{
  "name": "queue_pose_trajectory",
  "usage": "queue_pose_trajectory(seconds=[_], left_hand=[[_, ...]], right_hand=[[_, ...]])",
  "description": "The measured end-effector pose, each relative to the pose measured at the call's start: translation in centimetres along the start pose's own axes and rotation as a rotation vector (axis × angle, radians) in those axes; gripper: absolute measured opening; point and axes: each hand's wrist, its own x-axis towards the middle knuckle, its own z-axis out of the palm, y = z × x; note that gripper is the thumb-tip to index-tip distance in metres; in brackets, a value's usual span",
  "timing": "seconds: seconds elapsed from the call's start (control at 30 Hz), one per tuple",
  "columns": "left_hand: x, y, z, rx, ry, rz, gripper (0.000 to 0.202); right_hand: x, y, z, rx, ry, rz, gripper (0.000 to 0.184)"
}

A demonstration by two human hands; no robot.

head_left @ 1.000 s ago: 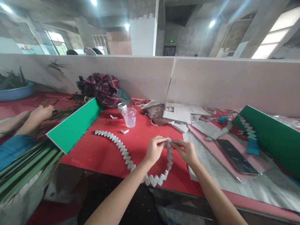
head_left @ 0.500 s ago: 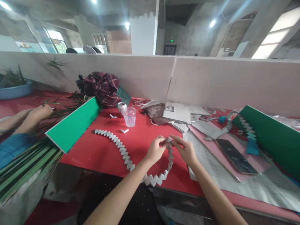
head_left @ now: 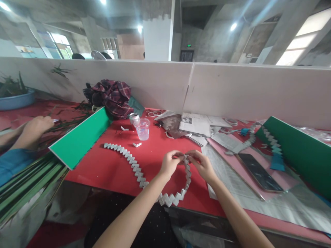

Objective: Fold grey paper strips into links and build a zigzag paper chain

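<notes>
A long zigzag chain of folded grey paper links [head_left: 134, 167] curves across the red table [head_left: 111, 168] and rises at its right end to my hands. My left hand [head_left: 170, 162] and my right hand [head_left: 203, 165] both pinch that raised end, fingers closed and meeting over the top link. A loose folded link [head_left: 137, 144] lies beyond the chain, near a clear plastic cup [head_left: 142, 128] and a drink can [head_left: 134, 119].
A green divider board [head_left: 80, 137] stands at the left, another [head_left: 297, 153] at the right. Newspaper sheets [head_left: 196, 124], a phone [head_left: 260, 172] on pink paper and a plaid cloth [head_left: 112, 96] lie around. Another person's hand [head_left: 34, 129] rests among green leaves at left.
My hands have shifted slightly left and lower while still pinching the chain's end. The other person's hand at left has slid a little leftward.
</notes>
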Motion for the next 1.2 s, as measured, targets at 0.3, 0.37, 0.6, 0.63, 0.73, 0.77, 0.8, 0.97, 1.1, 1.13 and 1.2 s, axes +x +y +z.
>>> queue_pose_trajectory(seconds=[0.3, 0.37, 0.6, 0.63, 0.73, 0.77, 0.8, 0.97, 1.1, 1.13, 1.2], left_hand=[[-0.4, 0.5, -0.2, -0.194, -0.022, -0.175, 0.014], [-0.5, 0.7, -0.2, -0.187, -0.025, -0.178, 0.013], [-0.6, 1.1, -0.1, -0.178, -0.044, -0.164, 0.005], [-0.6, 1.1, -0.1, -0.175, -0.04, -0.163, 0.005], [-0.6, 1.0, -0.1, -0.163, -0.026, -0.157, 0.003], [-0.6, 0.9, -0.1, -0.16, -0.023, -0.156, 0.003], [-0.6, 0.9, -0.1, -0.158, -0.022, -0.155, 0.002], [-0.6, 0.7, -0.1, -0.168, -0.016, -0.174, 0.002], [-0.6, 0.5, 0.0, -0.184, -0.012, -0.213, 0.001], [-0.6, 0.5, 0.0, -0.175, -0.014, -0.204, 0.001], [-0.6, 0.4, 0.1, -0.155, -0.022, -0.181, 0.002]], right_hand=[[-0.1, -0.6, 0.0, 0.054, -0.032, 0.038, 0.018], [-0.1, -0.6, 0.0, 0.06, -0.039, 0.062, 0.019], [0.0, 0.0, 0.1, 0.136, 0.003, 0.114, 0.021], [0.1, 0.0, 0.1, 0.142, 0.002, 0.111, 0.021], [0.1, -0.2, 0.1, 0.143, -0.012, 0.104, 0.02], [0.2, -0.4, 0.1, 0.135, -0.016, 0.101, 0.02], [0.2, -0.5, 0.1, 0.126, -0.023, 0.1, 0.021], [0.1, -1.2, -0.1, 0.1, -0.046, 0.103, 0.025], [0.0, -0.9, -0.1, 0.064, -0.056, 0.101, 0.024], [0.0, -0.7, -0.1, 0.058, -0.058, 0.102, 0.023], [0.0, -0.5, -0.1, 0.052, -0.062, 0.101, 0.021]])
